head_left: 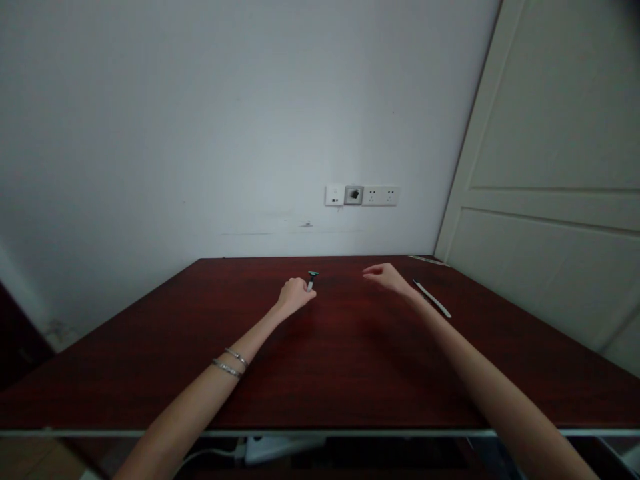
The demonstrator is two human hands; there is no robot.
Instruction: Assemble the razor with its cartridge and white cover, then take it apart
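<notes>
My left hand (296, 293) rests on the dark red table (350, 360), fingers curled round the handle of a small razor (313, 278) whose green-black head sticks out past my knuckles. Two thin bracelets ring that wrist. My right hand (387, 277) hovers just above the table to the right of the razor, fingers loosely apart and pointing left, holding nothing. A slim white strip-like object (433, 298) lies on the table just right of that hand.
A white wall rises behind the table with a row of sockets (363, 195). A pale panelled door (550, 200) stands at the right. Under the front edge a white power strip (280, 448) with a cable shows.
</notes>
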